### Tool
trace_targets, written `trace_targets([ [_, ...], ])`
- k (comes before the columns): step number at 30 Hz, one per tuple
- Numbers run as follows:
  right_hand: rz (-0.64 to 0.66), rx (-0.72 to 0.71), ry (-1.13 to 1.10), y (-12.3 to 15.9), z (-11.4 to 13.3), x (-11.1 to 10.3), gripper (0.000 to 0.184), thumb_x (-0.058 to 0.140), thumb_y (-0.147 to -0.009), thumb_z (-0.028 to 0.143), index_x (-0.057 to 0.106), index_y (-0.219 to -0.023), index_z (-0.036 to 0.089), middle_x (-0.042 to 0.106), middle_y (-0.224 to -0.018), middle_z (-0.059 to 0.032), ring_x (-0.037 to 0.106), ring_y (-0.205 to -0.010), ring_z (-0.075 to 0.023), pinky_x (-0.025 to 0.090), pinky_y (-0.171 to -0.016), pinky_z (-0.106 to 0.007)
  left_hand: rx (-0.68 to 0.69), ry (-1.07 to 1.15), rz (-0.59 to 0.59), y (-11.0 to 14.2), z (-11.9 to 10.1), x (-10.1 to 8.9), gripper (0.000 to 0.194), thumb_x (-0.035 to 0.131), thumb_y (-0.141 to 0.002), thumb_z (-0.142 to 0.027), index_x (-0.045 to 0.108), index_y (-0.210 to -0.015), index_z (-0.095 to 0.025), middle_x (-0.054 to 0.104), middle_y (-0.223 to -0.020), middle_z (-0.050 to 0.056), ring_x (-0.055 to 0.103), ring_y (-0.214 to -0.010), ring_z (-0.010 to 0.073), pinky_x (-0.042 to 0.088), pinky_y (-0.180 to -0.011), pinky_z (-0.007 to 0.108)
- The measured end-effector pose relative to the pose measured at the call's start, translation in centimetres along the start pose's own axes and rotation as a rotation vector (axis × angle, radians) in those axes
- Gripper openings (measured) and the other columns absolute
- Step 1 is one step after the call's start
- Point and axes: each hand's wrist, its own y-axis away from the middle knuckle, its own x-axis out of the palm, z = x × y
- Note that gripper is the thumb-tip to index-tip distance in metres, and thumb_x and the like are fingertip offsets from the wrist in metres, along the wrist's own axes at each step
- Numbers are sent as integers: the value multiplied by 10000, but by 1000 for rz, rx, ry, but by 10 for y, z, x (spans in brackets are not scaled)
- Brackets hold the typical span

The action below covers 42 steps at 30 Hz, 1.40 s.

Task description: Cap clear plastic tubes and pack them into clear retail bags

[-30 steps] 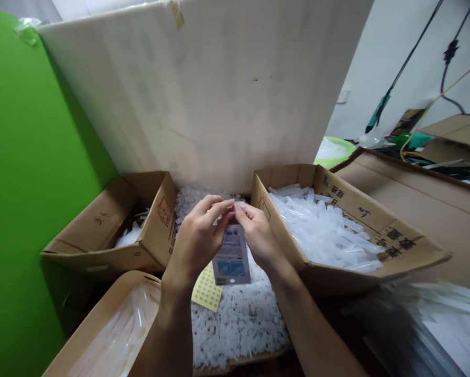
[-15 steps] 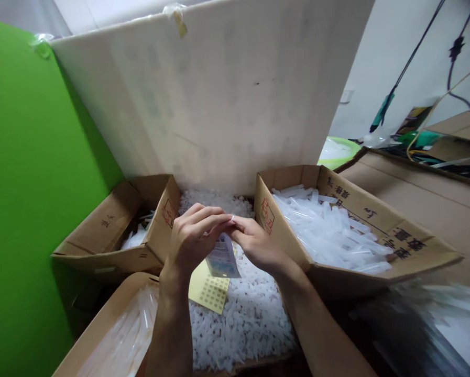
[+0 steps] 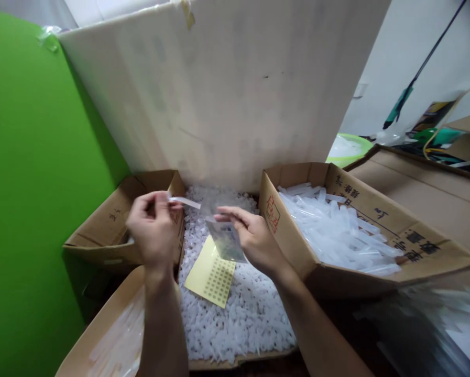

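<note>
A thin white strip (image 3: pixel 186 202) sticks out from the closed fingers of my left hand (image 3: pixel 152 222), which is slightly blurred. My right hand (image 3: pixel 254 233) grips a small, partly clear printed plastic bag (image 3: pixel 225 241) by its right side, thumb and fingers near the top edge. Strip and bag look apart, with a gap between my hands. Below the bag lies a yellow sheet (image 3: pixel 203 275) with rows of small dark round stickers. The sheet rests on a heap of small white plastic pieces (image 3: pixel 250 309).
To the right a cardboard box (image 3: pixel 290 235) holds many translucent plastic tubes (image 3: pixel 337 225). Another cardboard box (image 3: pixel 97 235) stands at left, with a tan bin (image 3: pixel 89 327) of clear plastic items in front. A white panel (image 3: pixel 227 104) and a green panel (image 3: pixel 30 183) rise behind and left.
My hands have parted. My left hand has moved left, drawing the white strip away from the bag's top. The bag stays in my right hand. The view has shifted slightly.
</note>
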Motion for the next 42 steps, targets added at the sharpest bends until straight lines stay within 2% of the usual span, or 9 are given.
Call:
trace_targets([
  [3,-82,3,7,-2,-1,-7,327,481,-1033,276,722,-1224,166,797,-1141,-111,741,-1106,-247,551,-1029,-464,17,-173,-221,-17,11,-32,169,703,-932,-315,702,-964,-149,774,-920,70,778,-879,232,637,-845,396],
  [8,-111,8,19,-5,-6,-10,318,481,-1031,259,727,-1219,186,802,-1122,-101,746,-1103,-249,566,-1003,-459,-106,-313,-16,-21,4,-63,143,739,-892,-321,771,-906,-182,761,-791,38,743,-723,220,622,-678,370],
  [12,-99,12,78,-5,-9,-3,333,478,-1029,239,723,-1243,170,805,-1120,-110,749,-1111,-256,572,-999,-453,62,-192,401,-3,-28,-45,227,741,-920,-433,778,-877,-213,743,-731,20,698,-619,167,583,-554,277],
  [15,-69,-2,99,-4,-9,1,353,475,-1027,222,707,-1289,172,795,-1169,-106,741,-1139,-249,567,-1014,-439,304,-213,643,10,-39,-18,233,825,-872,-351,751,-1035,-201,756,-966,40,713,-719,152,596,-604,254],
  [19,-32,-103,117,-2,-5,2,380,467,-1010,171,726,-1280,231,763,-1272,-62,712,-1197,-237,548,-1031,-417,690,-341,602,20,-32,8,152,779,-912,-213,725,-1054,-225,692,-1125,44,697,-879,164,566,-683,265],
  [25,-18,-132,87,-1,-1,3,398,460,-982,134,746,-1238,242,770,-1254,-36,710,-1184,-219,548,-1024,-382,843,-313,570,22,-25,14,62,655,-995,-186,695,-952,-204,706,-981,34,679,-845,157,545,-701,264],
  [29,-60,-43,37,-1,-1,4,344,475,-1016,223,725,-1249,190,797,-1154,-87,748,-1076,-235,573,-980,-417,647,-146,427,19,-26,9,117,657,-978,-143,700,-885,-200,724,-877,10,692,-786,132,563,-715,243],
  [37,-200,64,-225,-6,-7,0,298,475,-1026,276,711,-1151,144,794,-1007,-116,779,-892,-216,634,-882,-421,161,-293,-298,-15,2,-37,149,832,-802,-212,794,-932,-152,788,-856,57,770,-793,250,653,-785,424],
  [42,-110,60,-90,-6,-9,4,257,535,-1005,271,727,-1136,162,793,-1077,-124,764,-1015,-237,602,-962,-451,-27,-201,-224,-25,10,-57,108,828,-762,-203,774,-856,-206,780,-784,-3,782,-786,246,664,-774,423],
])
